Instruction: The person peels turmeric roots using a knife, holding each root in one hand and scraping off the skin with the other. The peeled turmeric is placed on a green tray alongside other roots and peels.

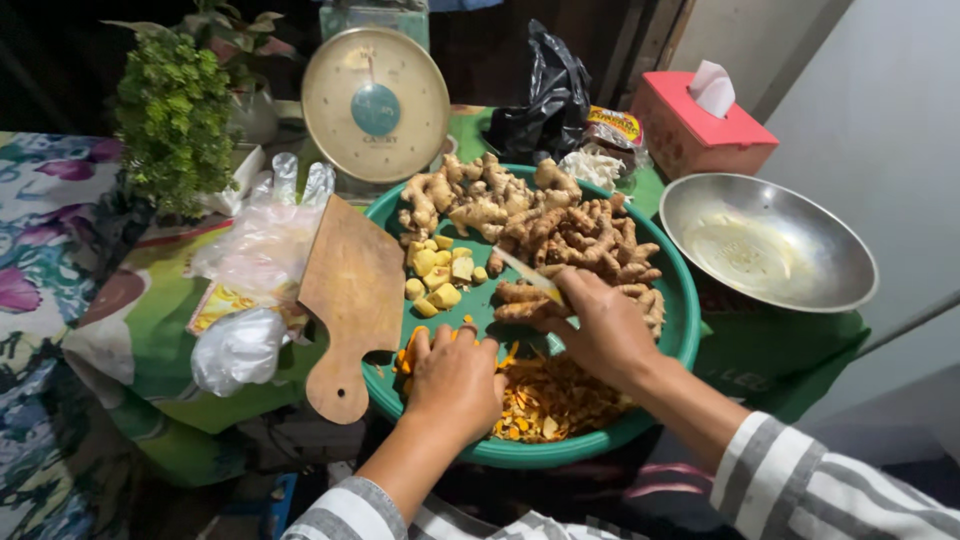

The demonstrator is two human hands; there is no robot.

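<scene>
Two bare hands work inside a round green basin (682,330) at the centre of the frame. Left hand (455,385), lower centre, lies palm-down with fingers curled over orange turmeric pieces (408,357) at the basin's near-left edge, pressing on them; whether anything is pinched beneath cannot be told. Right hand (600,330), just right of centre, is closed around the handle of a knife (527,275), whose pale blade points toward the upper left, over a brown root (515,293) lying on the basin floor. Orange peelings and scraps (550,400) are heaped at the near side of the basin, between and below both hands. Peeled yellow chunks (437,275) sit in a small cluster left of the blade. Whole ginger and turmeric roots (540,220) fill the far half of the basin. A wooden cutting board (350,300) leans on the basin's left rim, handle toward the lower edge of the frame. Clear plastic gloves (262,235) lie to the left of the board. A dial kitchen scale (375,105) stands at upper centre, a leafy green plant (172,120) at upper left, a black plastic bag (545,100) beyond the basin, a red tissue box (700,130) at upper right, and a steel bowl (765,240) at right, apart from the basin.
</scene>
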